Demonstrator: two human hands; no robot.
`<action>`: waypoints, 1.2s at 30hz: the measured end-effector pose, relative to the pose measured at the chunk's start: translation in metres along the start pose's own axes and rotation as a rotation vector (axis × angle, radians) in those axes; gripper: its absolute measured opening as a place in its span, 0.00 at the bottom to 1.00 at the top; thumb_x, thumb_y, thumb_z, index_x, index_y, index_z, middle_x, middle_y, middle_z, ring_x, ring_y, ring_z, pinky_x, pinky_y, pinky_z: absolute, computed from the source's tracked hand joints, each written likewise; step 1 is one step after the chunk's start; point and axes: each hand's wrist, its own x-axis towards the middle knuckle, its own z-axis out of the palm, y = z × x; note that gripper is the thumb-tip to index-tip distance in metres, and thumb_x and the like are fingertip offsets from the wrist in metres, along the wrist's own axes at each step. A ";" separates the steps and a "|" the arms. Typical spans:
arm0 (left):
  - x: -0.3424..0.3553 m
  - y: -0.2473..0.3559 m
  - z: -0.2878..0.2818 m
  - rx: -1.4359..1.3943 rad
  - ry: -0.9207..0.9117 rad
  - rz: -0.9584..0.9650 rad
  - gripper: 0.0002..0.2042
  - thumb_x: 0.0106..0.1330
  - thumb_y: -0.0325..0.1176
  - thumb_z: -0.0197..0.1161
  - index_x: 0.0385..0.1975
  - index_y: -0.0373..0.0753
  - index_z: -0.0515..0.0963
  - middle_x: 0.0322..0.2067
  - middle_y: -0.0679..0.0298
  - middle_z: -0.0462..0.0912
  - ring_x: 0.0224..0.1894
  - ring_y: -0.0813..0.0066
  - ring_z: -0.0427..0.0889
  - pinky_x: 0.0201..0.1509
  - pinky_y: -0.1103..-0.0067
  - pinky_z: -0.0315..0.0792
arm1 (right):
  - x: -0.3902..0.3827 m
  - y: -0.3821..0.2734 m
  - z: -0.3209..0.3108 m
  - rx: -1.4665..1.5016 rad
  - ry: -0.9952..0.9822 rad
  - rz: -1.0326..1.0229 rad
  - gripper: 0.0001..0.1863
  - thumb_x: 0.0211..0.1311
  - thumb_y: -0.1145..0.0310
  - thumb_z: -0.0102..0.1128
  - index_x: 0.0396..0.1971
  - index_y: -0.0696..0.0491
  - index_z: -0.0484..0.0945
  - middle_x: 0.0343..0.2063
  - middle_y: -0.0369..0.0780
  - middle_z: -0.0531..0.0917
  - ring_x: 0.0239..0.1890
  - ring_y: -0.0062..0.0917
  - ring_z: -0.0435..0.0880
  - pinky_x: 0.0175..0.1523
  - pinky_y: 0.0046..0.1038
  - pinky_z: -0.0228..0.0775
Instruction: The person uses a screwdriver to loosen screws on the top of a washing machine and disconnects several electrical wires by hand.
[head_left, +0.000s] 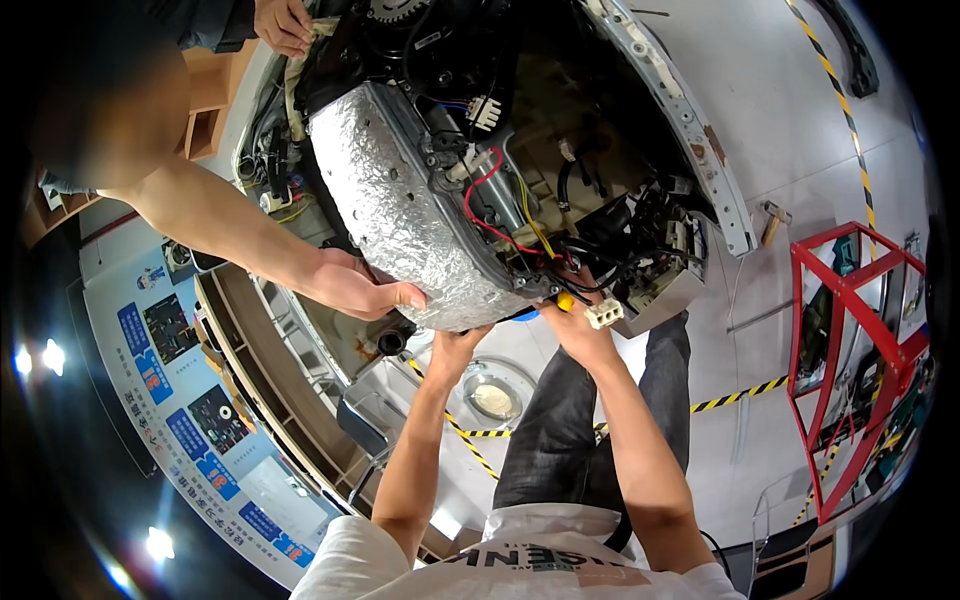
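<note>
A large curved housing wrapped in crinkled silver foil (370,190) sits tilted in the open metal frame of a machine. My left hand (458,350) grips its lower edge, with the fingers hidden beneath. At the housing's lower right corner, my right hand (578,318) is closed round the edge, its fingers partly hidden by wires. Beside that hand hangs a white plug connector (604,314). Red wire (470,205) and yellow wire (536,222) run along the housing's dark side. From the left, another person's hand (365,287) presses on the foil.
The co-worker's other hand (284,25) rests at the frame's upper left. A pale metal rail (690,120) bounds the machine on the right. On the floor lies a hammer (773,222), near a red metal rack (800,370). Striped tape (740,394) marks the floor.
</note>
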 end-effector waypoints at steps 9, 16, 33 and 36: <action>0.002 0.000 -0.002 0.049 0.023 0.045 0.16 0.56 0.25 0.68 0.44 0.31 0.75 0.40 0.62 0.80 0.42 0.75 0.77 0.48 0.77 0.71 | 0.003 -0.009 0.001 -0.029 0.008 0.016 0.15 0.52 0.72 0.61 0.42 0.55 0.78 0.41 0.47 0.80 0.50 0.47 0.72 0.58 0.40 0.62; 0.002 -0.004 0.002 0.012 0.097 0.073 0.13 0.55 0.25 0.67 0.41 0.31 0.77 0.37 0.63 0.81 0.39 0.76 0.77 0.45 0.78 0.72 | 0.002 -0.015 0.005 -0.133 0.078 0.044 0.14 0.54 0.74 0.60 0.42 0.55 0.78 0.44 0.44 0.81 0.51 0.43 0.74 0.56 0.38 0.66; 0.010 -0.051 0.007 0.086 0.145 0.211 0.13 0.61 0.19 0.58 0.46 0.30 0.73 0.41 0.60 0.79 0.44 0.73 0.78 0.49 0.78 0.71 | -0.005 0.012 0.025 -0.311 0.238 -0.138 0.14 0.49 0.79 0.56 0.39 0.60 0.78 0.44 0.50 0.80 0.46 0.46 0.79 0.50 0.35 0.71; 0.011 -0.051 0.015 -0.040 0.170 0.198 0.13 0.62 0.19 0.57 0.47 0.30 0.72 0.41 0.60 0.79 0.45 0.74 0.78 0.49 0.79 0.71 | -0.008 0.011 0.024 -0.322 0.217 -0.086 0.15 0.49 0.79 0.57 0.41 0.60 0.79 0.47 0.50 0.79 0.49 0.45 0.78 0.53 0.35 0.71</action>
